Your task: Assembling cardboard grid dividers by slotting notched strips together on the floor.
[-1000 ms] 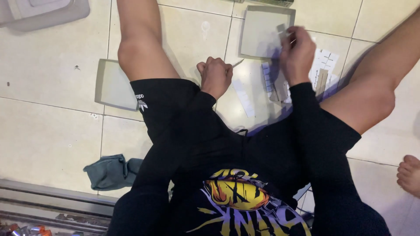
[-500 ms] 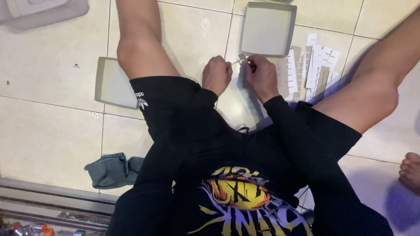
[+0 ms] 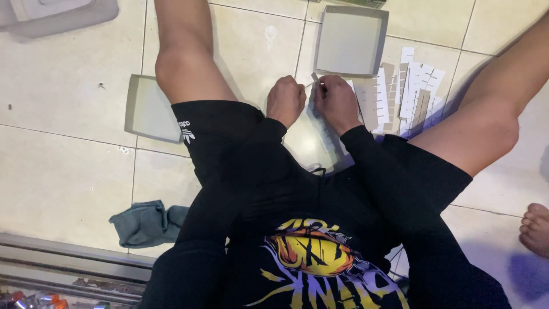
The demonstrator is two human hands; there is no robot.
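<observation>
Grey cardboard strip [image 3: 314, 78] pinched between both hands [image 3: 311, 102].

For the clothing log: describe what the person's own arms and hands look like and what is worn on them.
Both arms are covered to the wrist by long, plain black sleeves, close-fitting and lightly creased. The left hand and the right hand are bare: no gloves, and no rings, watch or bracelet show. The sleeves carry no visible markings; the only print, a yellow and purple graphic, is on the shirt's chest.
</observation>
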